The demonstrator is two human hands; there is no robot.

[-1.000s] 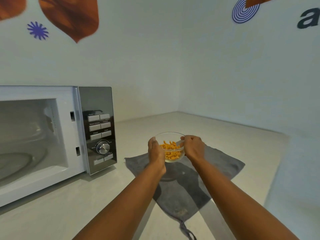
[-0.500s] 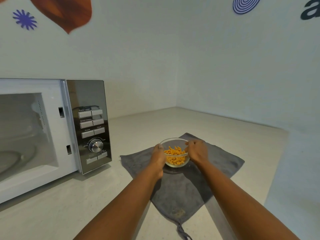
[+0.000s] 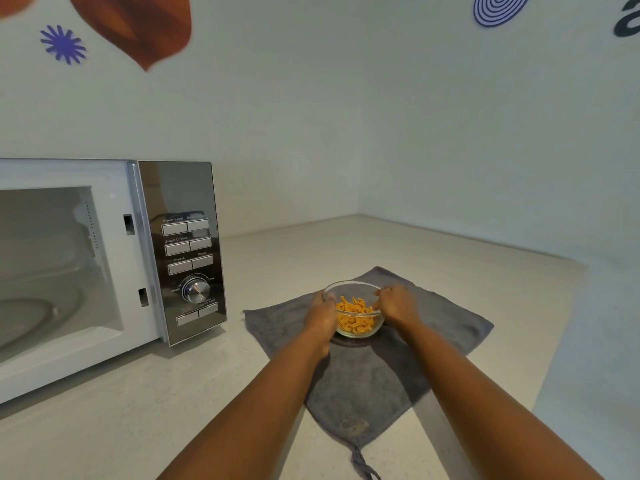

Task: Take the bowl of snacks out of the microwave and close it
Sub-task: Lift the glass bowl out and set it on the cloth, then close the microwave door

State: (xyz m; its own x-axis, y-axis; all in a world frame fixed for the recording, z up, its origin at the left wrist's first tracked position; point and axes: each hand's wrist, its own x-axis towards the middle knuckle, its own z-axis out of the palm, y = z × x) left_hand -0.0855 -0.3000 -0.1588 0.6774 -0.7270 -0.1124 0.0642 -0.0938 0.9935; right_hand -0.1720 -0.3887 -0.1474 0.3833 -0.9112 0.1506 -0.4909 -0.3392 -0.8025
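Note:
A clear glass bowl (image 3: 358, 328) of orange snacks rests on a grey cloth (image 3: 367, 379) spread on the counter. My left hand (image 3: 322, 318) grips the bowl's left side and my right hand (image 3: 398, 304) grips its right rim. To the left stands the white microwave (image 3: 114, 258) with its cavity exposed and empty; its glass turntable shows inside. The door itself is out of view. A mirrored control panel (image 3: 188, 254) with buttons and a dial forms its right side.
The pale counter (image 3: 433, 251) runs into a corner between two white walls with coloured decals. A raised white ledge (image 3: 588, 358) borders the counter on the right. A loop of the cloth hangs near the bottom edge.
Both hands have lowered the bowl from the air down onto the grey cloth, a little to the right and farther from the microwave.

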